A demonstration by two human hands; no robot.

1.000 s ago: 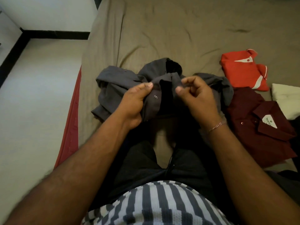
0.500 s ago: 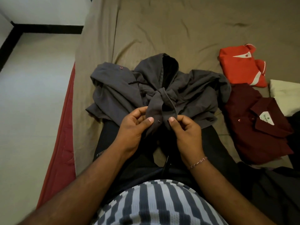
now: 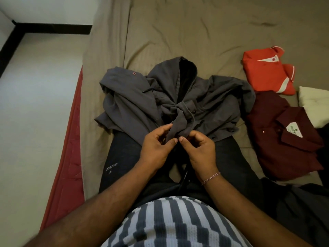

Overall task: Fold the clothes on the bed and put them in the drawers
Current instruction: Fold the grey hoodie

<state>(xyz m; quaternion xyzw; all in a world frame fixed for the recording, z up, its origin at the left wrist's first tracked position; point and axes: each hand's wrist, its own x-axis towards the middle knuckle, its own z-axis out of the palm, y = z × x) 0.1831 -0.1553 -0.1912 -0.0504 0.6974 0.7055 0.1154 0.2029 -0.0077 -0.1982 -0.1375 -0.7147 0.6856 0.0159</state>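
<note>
A crumpled dark grey button shirt (image 3: 128,104) lies on the bed in front of my knees, its collar pointing away from me. My left hand (image 3: 156,147) and my right hand (image 3: 197,148) meet at the shirt's near front edge. Both pinch the grey fabric between thumb and fingertips, close to a small dark button. A folded maroon shirt (image 3: 277,139) with a white neck label lies to the right. Beyond it sits a folded red polo shirt (image 3: 263,72).
The tan bed sheet (image 3: 178,29) stretches ahead. The bed's left edge shows a red mattress side (image 3: 71,139) above a pale floor (image 3: 35,104). A cream pillow (image 3: 315,102) is at the far right, and dark clothing (image 3: 302,207) lies by my right leg.
My hands came down and toward me from the raised shirt collar area to its near front edge. The grey shirt now lies spread lower on the bed.
</note>
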